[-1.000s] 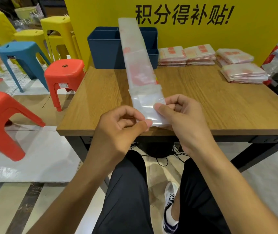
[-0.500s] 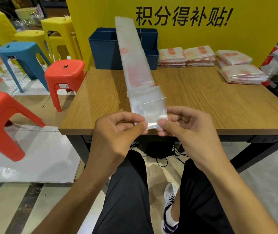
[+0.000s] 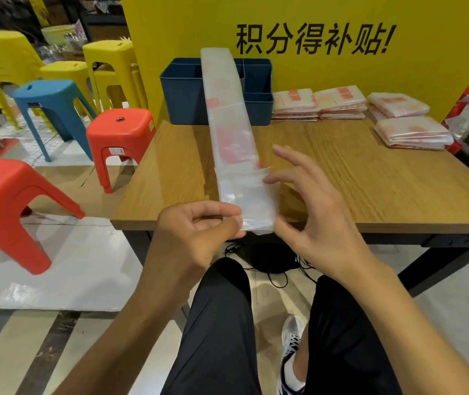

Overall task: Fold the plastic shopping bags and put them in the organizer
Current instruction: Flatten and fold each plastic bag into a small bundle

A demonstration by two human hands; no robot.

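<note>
The right hand point(image 3: 310, 212) has just let go, fingers spread; the left hand point(image 3: 199, 226) alone pinches the bag point(image 3: 234, 143), near end ready for folding.

We see a wooden surface point(image 3: 370, 178) backed at twelve o'clock by a yellow wall point(image 3: 313, 81) with black characters, while red point(image 3: 119, 132), blue point(image 3: 50, 95) and yellow stools point(image 3: 107, 52) crowd the pale floor point(image 3: 70, 266) toward ten o'clock.

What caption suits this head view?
Left hand pinches the folded bag strip on the table; right hand open beside it.
</note>
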